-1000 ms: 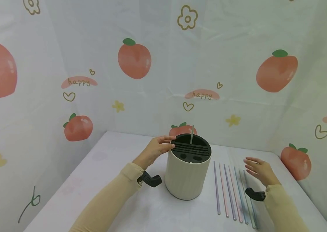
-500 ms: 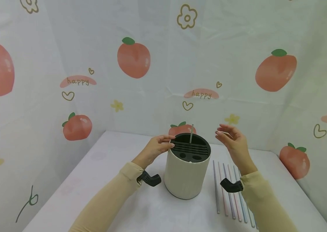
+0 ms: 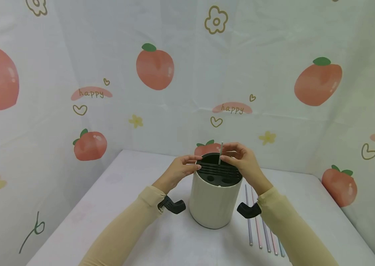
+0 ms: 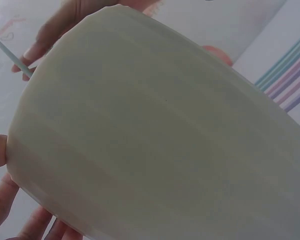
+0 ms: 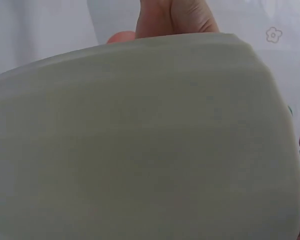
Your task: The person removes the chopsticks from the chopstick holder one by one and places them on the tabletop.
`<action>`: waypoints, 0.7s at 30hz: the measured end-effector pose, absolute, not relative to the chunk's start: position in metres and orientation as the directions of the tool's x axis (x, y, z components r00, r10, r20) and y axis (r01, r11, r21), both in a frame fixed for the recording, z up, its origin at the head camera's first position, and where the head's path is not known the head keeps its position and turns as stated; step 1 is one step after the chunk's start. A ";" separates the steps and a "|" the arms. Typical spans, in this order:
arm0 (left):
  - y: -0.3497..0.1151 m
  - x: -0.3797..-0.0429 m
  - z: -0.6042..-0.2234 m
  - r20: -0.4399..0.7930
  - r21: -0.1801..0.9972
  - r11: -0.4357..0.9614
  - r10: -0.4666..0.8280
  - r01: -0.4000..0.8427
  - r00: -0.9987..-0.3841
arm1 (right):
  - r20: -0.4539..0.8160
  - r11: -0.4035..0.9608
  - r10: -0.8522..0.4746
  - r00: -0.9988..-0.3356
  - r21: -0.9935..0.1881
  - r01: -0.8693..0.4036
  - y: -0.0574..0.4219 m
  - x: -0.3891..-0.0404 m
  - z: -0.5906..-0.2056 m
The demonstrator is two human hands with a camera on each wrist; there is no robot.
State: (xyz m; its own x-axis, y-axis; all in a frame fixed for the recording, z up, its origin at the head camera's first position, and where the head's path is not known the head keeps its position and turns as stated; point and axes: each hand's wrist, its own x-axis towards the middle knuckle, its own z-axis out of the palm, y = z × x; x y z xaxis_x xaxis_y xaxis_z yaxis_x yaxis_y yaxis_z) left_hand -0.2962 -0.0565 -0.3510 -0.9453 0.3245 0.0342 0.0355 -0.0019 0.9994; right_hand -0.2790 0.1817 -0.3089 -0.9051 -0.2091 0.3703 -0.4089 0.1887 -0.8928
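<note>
An off-white cylindrical knife holder (image 3: 215, 203) stands upright on the table, its black top insert (image 3: 219, 170) cut with slots, two round holes and a larger opening. A thin pale-green stick (image 3: 221, 150) pokes up from that opening. My left hand (image 3: 177, 170) holds the holder's left rim, fingers and thumb at its edge; the left wrist view shows its fingers (image 4: 35, 223) against the wall. Over the right side of the top, my right hand (image 3: 244, 162) has thumb and fingertips at the stick, seemingly pinching it. In the right wrist view the holder's wall hides most of that grip.
Several thin sticks in purple, pink and blue (image 3: 250, 225) lie side by side right of the holder, partly under my right forearm. The white table (image 3: 161, 236) meets a fruit-printed cloth (image 3: 174, 122) at its back and sides.
My right hand has come from above the loose sticks, up and leftward, to the stick in the holder. My left hand and the holder have stayed in place.
</note>
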 end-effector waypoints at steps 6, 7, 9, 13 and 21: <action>-0.056 -0.296 -0.352 0.033 0.999 0.006 0.324 0.037 -0.946 | 0.330 0.286 -0.239 -0.913 -0.875 -0.391 0.181 -0.286 -0.310; -0.056 -0.296 -0.352 0.032 0.999 0.005 0.324 0.035 -0.946 | 0.323 0.290 -0.242 -0.915 -0.876 -0.386 0.181 -0.287 -0.310; -0.056 -0.297 -0.352 0.031 0.999 0.001 0.326 0.033 -0.945 | 0.307 0.295 -0.242 -0.920 -0.880 -0.372 0.181 -0.288 -0.310; -0.056 -0.297 -0.352 0.031 1.000 -0.006 0.327 0.030 -0.944 | 0.299 0.288 -0.244 -0.922 -0.886 -0.364 0.182 -0.290 -0.308; -0.056 -0.296 -0.352 0.034 0.999 -0.020 0.324 0.029 -0.945 | 0.418 -0.058 -0.145 -0.897 -0.908 -0.415 0.188 -0.291 -0.282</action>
